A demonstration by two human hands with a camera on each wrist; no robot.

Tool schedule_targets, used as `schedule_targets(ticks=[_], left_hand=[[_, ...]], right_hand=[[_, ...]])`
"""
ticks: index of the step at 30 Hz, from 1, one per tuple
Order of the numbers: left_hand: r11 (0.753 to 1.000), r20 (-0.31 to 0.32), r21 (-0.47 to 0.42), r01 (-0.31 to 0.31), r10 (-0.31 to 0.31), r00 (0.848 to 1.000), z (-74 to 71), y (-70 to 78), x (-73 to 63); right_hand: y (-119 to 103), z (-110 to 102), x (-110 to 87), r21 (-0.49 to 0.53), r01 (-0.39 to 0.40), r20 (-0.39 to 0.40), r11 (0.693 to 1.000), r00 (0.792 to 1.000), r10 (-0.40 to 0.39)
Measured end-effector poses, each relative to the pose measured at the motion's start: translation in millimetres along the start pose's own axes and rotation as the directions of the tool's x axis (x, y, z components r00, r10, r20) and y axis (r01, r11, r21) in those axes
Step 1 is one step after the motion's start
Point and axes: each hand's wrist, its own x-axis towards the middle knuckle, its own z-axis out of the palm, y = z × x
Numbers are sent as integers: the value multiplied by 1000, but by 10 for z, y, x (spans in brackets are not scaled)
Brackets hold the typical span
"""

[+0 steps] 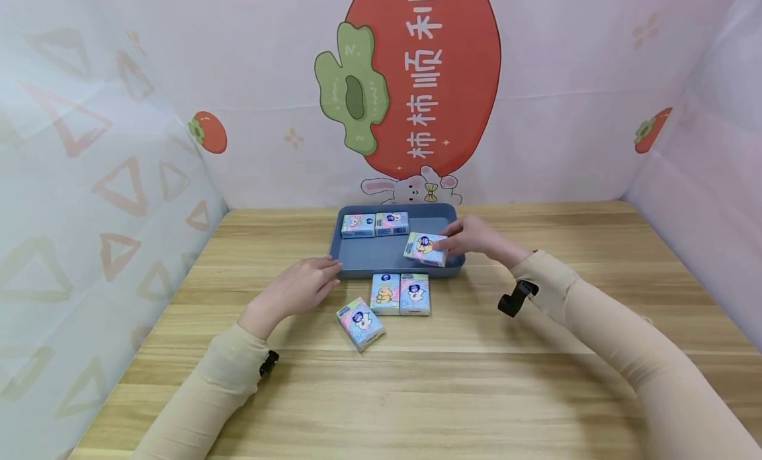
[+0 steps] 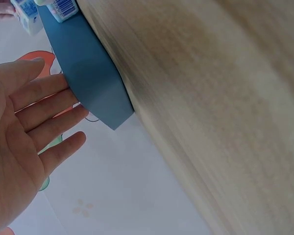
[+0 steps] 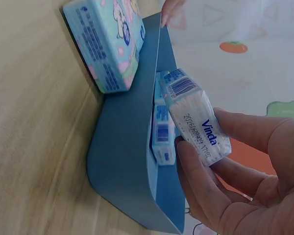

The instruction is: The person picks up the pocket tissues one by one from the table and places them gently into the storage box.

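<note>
right hand (image 1: 473, 238): fingers and thumb pinch a tissue pack (image 1: 425, 249), held tilted over the tray's front right part, above its floor.
left hand (image 1: 300, 286): fingers straight and loose, holding nothing; fingertips touch the tray's front left corner.
tray (image 1: 381, 256): blue, on the wooden table (image 1: 417, 380), near the back wall.
in tray: two packs (image 1: 375, 224) side by side at the back left.
on table: pair of packs (image 1: 400, 293) touching each other just in front of the tray rim; one angled pack (image 1: 360, 323) near the left hand.
in the way: nothing between held pack and tray floor.
right wrist view only: barcode and "Vinda" print on held pack (image 3: 198, 125); tray wall (image 3: 122, 156) edge-on.
left wrist view only: open palm (image 2: 19, 147) beside tray corner (image 2: 93, 83).
</note>
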Motion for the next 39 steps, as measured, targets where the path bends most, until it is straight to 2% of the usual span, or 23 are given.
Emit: schedule_targets(ticks=[15,27,39], left_hand=[[1000,5,-8,8,-8,1000,11,1,-11],[1000,10,-5,5,-5,1000,-16,11,-7],[1000,11,-9,9,-9,1000,-23,23,7]], right_hand=[[-19,-172,306,-30,-62,-57,998,997,61],[-74,-264,496,22,-105,-114,994,988,107],[-82,-317,680,76,-105,-145,992,983,115]])
